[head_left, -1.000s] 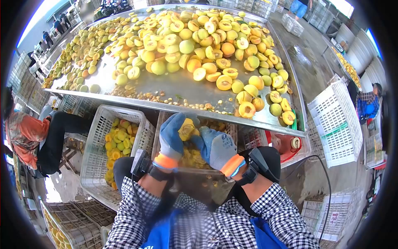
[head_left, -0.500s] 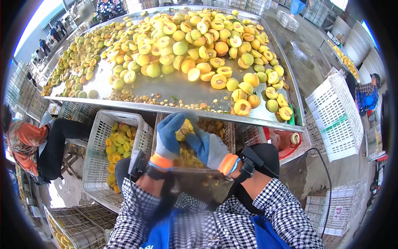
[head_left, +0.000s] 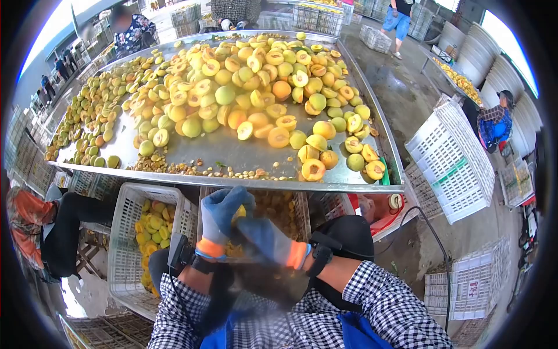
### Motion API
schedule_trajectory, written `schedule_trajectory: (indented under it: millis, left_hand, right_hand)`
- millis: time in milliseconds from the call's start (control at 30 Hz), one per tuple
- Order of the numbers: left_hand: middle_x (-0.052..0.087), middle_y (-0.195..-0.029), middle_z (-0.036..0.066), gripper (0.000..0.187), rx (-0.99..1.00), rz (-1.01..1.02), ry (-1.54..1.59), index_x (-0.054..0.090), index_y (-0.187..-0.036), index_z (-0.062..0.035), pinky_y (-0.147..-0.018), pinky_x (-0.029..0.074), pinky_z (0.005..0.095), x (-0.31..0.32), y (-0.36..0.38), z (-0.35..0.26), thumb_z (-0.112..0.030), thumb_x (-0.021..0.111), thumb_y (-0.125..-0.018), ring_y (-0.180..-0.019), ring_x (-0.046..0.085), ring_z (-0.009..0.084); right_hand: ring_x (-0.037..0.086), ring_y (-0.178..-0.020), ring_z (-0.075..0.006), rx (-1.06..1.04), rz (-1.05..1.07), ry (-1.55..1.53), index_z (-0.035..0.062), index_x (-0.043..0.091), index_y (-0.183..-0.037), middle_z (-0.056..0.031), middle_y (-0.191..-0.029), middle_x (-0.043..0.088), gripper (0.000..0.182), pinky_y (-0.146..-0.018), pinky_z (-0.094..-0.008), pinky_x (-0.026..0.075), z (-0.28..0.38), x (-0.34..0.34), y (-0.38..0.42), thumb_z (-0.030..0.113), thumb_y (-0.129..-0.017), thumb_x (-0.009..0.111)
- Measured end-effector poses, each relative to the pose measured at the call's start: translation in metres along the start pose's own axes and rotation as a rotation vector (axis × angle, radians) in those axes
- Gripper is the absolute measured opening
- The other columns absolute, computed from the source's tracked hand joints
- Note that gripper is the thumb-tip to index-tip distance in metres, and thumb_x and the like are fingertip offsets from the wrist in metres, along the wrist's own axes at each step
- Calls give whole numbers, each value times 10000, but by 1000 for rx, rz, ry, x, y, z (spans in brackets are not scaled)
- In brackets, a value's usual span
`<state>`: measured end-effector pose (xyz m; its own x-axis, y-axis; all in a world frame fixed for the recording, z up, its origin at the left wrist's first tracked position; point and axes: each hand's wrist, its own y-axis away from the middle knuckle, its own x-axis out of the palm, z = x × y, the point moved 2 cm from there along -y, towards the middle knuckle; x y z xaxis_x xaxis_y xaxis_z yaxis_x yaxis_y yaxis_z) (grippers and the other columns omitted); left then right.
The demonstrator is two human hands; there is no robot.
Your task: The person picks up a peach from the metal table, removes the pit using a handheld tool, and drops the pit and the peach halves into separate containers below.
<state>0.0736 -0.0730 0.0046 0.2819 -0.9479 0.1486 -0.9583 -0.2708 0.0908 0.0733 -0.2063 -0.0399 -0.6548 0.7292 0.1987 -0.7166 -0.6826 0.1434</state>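
Observation:
Both of my hands wear blue and grey gloves with orange cuffs and meet just below the table's front edge. My left hand is closed round a yellow fruit, of which only a small part shows between the gloves. Right beside it, my right hand reaches in with its fingers blurred and partly hidden, so its grip is unclear. Beneath them stands a crate with fruit pieces inside. Whole and halved yellow fruits are heaped on the metal table, with pits along its near edge.
A white crate of fruit halves stands left of my knees. A co-worker's leg is farther left. Right of the table are a tilted white crate, a red bag and a black cable. Other people are in the background.
The view has shifted, showing more of the background. My hands have come closer together, and less of the yellow fruit shows between them.

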Motion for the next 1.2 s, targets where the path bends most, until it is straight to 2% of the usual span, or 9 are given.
schedule_trajectory:
  millis: [100, 167, 367, 567, 633, 733, 900, 1067, 1200]
  left_hand:
    - [711, -810, 55, 200, 164, -316, 189, 735, -904, 46, -670, 489, 242, 15, 2, 13, -133, 650, -935, -735, 628, 102]
    - [708, -788, 51, 184, 172, -260, 154, 737, -906, 44, -648, 479, 231, 10, 6, 10, -112, 646, -937, -704, 629, 106]
    - [702, -730, 74, 235, -38, 15, -27, 715, -802, 46, -609, 496, 249, 11, 7, -1, -154, 671, -920, -643, 633, 121]
    - [698, -734, 85, 209, -35, -137, 107, 706, -844, 40, -572, 493, 265, 27, -2, 4, -146, 632, -903, -574, 628, 167]
    - [695, -717, 84, 204, -12, -36, 55, 705, -773, 30, -575, 500, 265, 29, -3, -4, -129, 625, -872, -573, 627, 151]
    - [688, -703, 70, 217, 20, 123, -76, 703, -730, 22, -603, 497, 258, 26, -5, -12, -129, 621, -863, -615, 627, 131]
    - [685, -700, 30, 204, 90, 356, -227, 714, -732, 1, -644, 488, 249, 20, -8, -8, -113, 613, -867, -668, 623, 92]
    - [688, -700, 56, 221, -17, 230, -76, 713, -732, 17, -645, 503, 258, 26, -5, 1, -109, 615, -885, -672, 629, 96]
    - [685, -692, 63, 216, -46, 188, -59, 715, -731, 28, -625, 493, 254, 24, 1, 3, -113, 631, -871, -658, 624, 103]
  right_hand:
    - [479, -431, -100, -310, -90, 28, 68, 673, -910, -8, -605, 562, 423, -411, -283, 371, -13, 9, -4, 451, -1014, 530]
    - [495, -435, -102, -484, -168, 96, 67, 675, -912, -9, -604, 569, 414, -413, -284, 379, -13, 10, -8, 442, -1015, 531]
    - [462, -394, -98, 97, 26, -5, 60, 637, -876, 6, -570, 536, 500, -371, -275, 346, -11, -6, 6, 517, -1015, 489]
    - [412, -366, -96, 155, -59, -203, 77, 610, -857, 13, -552, 502, 524, -338, -270, 293, -14, -1, 2, 574, -987, 504]
    - [405, -366, -96, 310, -19, -238, 85, 610, -846, 11, -544, 483, 545, -336, -267, 284, 3, -6, 8, 607, -970, 511]
    - [531, -616, -79, 489, 190, -203, 70, 619, -1010, 8, -727, 546, 360, -522, -237, 417, 32, -21, 20, 420, -1013, 533]
    - [495, -566, -83, 239, 202, -268, 85, 594, -991, 4, -699, 523, 459, -494, -225, 370, -16, -17, 18, 532, -1002, 490]
    - [553, -782, -125, 453, 388, -423, 62, 590, -1106, -28, -908, 565, 406, -657, -274, 473, 5, -29, 21, 442, -1039, 465]
    - [522, -695, -93, 260, 244, -243, 78, 598, -1070, -3, -841, 558, 433, -595, -239, 422, -32, -20, 12, 490, -1028, 468]
